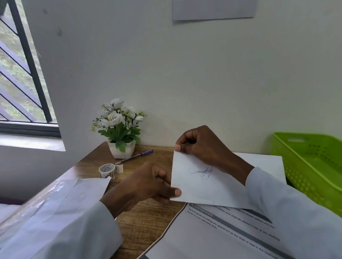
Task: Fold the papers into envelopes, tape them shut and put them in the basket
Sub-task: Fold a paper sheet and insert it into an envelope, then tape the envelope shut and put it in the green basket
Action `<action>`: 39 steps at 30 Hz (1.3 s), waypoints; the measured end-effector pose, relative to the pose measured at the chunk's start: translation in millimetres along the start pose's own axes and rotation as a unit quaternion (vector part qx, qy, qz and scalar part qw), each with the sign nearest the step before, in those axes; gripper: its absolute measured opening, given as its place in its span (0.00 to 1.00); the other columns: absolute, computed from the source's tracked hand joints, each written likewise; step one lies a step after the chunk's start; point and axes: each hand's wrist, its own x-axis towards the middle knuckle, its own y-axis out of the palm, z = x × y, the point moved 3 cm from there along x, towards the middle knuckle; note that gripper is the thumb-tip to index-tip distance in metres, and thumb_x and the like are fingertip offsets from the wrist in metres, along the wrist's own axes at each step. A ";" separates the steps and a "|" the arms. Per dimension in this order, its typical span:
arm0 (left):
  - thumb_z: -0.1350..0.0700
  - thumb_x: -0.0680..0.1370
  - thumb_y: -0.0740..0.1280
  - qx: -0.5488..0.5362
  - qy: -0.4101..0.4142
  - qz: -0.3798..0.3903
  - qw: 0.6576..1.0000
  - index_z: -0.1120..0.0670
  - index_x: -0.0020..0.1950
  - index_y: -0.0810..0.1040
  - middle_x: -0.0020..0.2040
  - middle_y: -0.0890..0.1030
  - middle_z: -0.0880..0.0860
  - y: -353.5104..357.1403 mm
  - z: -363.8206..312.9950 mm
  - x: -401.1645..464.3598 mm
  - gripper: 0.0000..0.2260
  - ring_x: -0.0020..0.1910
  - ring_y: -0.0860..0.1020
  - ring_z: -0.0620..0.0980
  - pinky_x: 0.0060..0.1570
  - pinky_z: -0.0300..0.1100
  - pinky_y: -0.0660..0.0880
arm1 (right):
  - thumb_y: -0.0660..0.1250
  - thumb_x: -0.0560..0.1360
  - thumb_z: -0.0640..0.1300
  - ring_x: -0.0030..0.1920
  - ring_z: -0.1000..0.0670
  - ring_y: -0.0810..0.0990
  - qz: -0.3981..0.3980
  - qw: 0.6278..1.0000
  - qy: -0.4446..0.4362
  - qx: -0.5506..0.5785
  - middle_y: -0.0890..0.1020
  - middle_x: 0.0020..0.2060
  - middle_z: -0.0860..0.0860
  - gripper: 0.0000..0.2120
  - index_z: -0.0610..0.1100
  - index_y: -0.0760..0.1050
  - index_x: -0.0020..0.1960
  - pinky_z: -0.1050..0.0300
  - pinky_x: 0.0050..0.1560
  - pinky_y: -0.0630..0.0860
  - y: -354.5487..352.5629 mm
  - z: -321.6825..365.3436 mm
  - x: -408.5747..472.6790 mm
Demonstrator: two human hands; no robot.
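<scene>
A folded white paper envelope [199,183] with a blue pen scribble on its face is held up above the desk, tilted. My left hand [149,184] pinches its lower left edge between thumb and fingers. My right hand [203,147] grips its top left corner from behind. A printed sheet [213,239] lies flat on the desk under the envelope. The green plastic basket [317,172] stands at the right, apart from both hands. A roll of patterned tape [108,170] sits on the desk to the left of my left hand.
A purple pen [135,156] lies behind the tape, by a small white pot of artificial flowers [120,132] against the wall. More white paper [86,192] lies at the desk's left edge. A window is at the far left.
</scene>
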 end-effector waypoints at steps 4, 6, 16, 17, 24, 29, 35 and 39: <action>0.56 0.71 0.76 -0.036 0.025 -0.024 0.999 0.59 0.48 0.86 0.45 0.87 0.56 0.5 -1.0 0.2 0.09 0.43 0.86 0.51 0.38 0.38 0.81 | 0.74 0.73 0.42 0.37 0.55 0.79 0.028 0.999 -0.028 0.013 0.84 0.36 0.51 0.03 0.43 0.84 0.42 0.62 0.40 0.75 3.8 4.1 -3.4; 0.55 0.69 0.76 -0.065 0.048 -0.055 0.995 0.62 0.51 0.84 0.46 0.87 0.58 -0.2 -3.4 0.5 0.15 0.45 0.86 0.54 0.38 0.40 0.82 | 0.74 0.73 0.43 0.37 0.55 0.79 0.038 0.999 -0.037 0.003 0.84 0.37 0.52 0.03 0.43 0.84 0.44 0.64 0.39 0.75 2.6 6.3 -5.0; 0.59 0.65 0.76 -0.146 0.025 -0.072 0.986 0.65 0.46 0.83 0.49 0.85 0.64 -42.2 0.1 -4.6 0.13 0.42 0.86 0.55 0.37 0.44 0.84 | 0.78 0.69 0.47 0.37 0.52 0.82 0.088 0.989 0.052 -0.103 0.87 0.39 0.45 0.07 0.45 0.85 0.45 0.60 0.37 0.76 -96.0 -14.5 -37.2; 0.59 0.64 0.77 -0.160 0.018 -0.061 0.985 0.65 0.45 0.84 0.51 0.84 0.65 -46.7 2.0 -4.5 0.14 0.43 0.85 0.56 0.40 0.47 0.84 | 0.79 0.68 0.46 0.38 0.52 0.83 0.093 0.990 0.075 -0.068 0.87 0.39 0.44 0.08 0.45 0.85 0.45 0.60 0.38 0.76 -106.4 -19.5 -44.3; 0.59 0.70 0.76 0.105 -0.085 0.047 0.990 0.59 0.56 0.82 0.49 0.86 0.59 -47.8 9.6 -12.7 0.15 0.43 0.85 0.54 0.37 0.41 0.83 | 0.80 0.64 0.36 0.38 0.52 0.83 0.081 0.977 0.193 0.049 0.85 0.37 0.44 0.09 0.44 0.85 0.43 0.62 0.36 0.79 -100.4 -64.7 -101.5; 0.54 0.66 0.81 0.289 -0.112 0.008 0.951 0.51 0.64 0.70 0.45 0.84 0.60 -33.9 7.1 -9.0 0.32 0.35 0.81 0.51 0.32 0.40 0.78 | 0.78 0.68 0.47 0.44 0.56 0.82 -0.017 0.977 0.101 -0.185 0.85 0.43 0.57 0.08 0.55 0.82 0.44 0.56 0.47 0.78 -72.1 -75.2 -125.5; 0.40 0.63 0.79 0.413 -0.026 0.044 0.909 0.40 0.72 0.64 0.59 0.75 0.45 -29.3 7.7 -2.7 0.41 0.53 0.75 0.42 0.47 0.33 0.73 | 0.57 0.67 0.78 0.63 0.71 0.69 0.058 0.962 0.065 -0.258 0.71 0.62 0.76 0.34 0.65 0.69 0.69 0.68 0.65 0.65 -42.7 -60.7 -160.6; 0.35 0.57 0.75 0.398 -0.039 0.080 0.913 0.40 0.68 0.70 0.58 0.75 0.41 -30.1 9.8 -1.8 0.41 0.54 0.75 0.43 0.53 0.35 0.75 | 0.43 0.72 0.75 0.76 0.66 0.50 0.189 0.938 0.077 -0.280 0.53 0.77 0.66 0.38 0.62 0.54 0.78 0.59 0.78 0.52 -33.0 -63.1 -169.6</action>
